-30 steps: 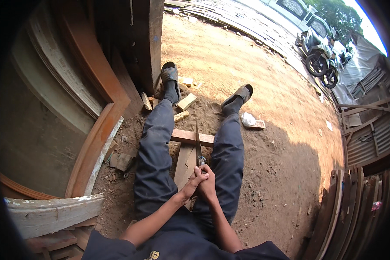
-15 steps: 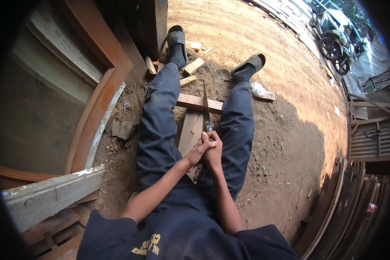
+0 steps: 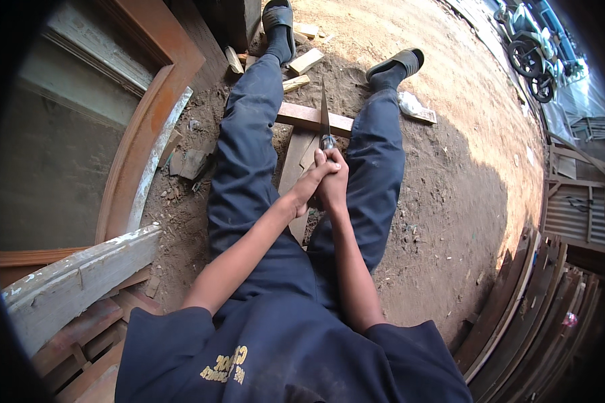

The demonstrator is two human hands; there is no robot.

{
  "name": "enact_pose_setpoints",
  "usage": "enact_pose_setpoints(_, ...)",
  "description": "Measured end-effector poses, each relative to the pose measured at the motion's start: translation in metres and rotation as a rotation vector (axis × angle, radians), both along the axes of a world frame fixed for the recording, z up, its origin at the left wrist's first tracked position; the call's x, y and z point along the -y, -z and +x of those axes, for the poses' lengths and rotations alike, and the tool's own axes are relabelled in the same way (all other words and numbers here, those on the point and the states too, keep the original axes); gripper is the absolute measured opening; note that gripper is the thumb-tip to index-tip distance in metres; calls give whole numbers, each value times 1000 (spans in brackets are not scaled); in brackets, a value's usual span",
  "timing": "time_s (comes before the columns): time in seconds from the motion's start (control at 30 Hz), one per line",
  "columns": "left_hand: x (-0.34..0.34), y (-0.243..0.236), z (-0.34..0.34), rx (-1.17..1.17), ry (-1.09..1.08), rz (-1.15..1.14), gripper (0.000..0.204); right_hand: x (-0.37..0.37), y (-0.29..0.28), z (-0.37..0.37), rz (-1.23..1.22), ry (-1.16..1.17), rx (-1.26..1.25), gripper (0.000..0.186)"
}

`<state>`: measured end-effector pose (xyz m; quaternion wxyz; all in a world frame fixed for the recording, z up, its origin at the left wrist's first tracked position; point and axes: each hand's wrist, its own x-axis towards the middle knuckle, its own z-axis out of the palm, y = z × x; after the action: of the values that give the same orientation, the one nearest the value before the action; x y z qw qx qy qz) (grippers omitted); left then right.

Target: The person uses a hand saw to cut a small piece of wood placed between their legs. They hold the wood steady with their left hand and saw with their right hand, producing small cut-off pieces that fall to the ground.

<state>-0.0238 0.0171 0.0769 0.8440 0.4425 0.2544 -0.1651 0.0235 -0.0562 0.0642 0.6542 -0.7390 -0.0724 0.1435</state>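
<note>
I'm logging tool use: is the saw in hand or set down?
The saw is in hand: the left hand and right hand are clasped together around its near end, its tip showing beyond the wooden bar.

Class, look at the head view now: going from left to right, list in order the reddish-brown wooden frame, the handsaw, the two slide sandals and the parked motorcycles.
Reddish-brown wooden frame → left slide sandal → handsaw → right slide sandal → parked motorcycles
</note>
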Motion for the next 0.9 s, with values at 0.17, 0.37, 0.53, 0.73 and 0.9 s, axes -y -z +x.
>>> enact_pose_setpoints(0.17,9,-30,10,15,-9,1,83,12,0,16,13,58,-51,24)
enact_pose_setpoints(0.37,33,-40,-54,156,43,111,86,34,-38,-56,-34,1,-5,26)
enact_pose_setpoints(0.53,13,-12,1,63,-15,194,84,8,6,7,28,-7,21,24)
enact_pose_setpoints(0.73,23,-22,-37,156,-20,388,84,16,-40,-40,-37,-20,-10,22)
enact_pose_setpoints(0.9,22,-14,-49,128,-122,403,79,8,-35,-51,-144,-58,54,24)
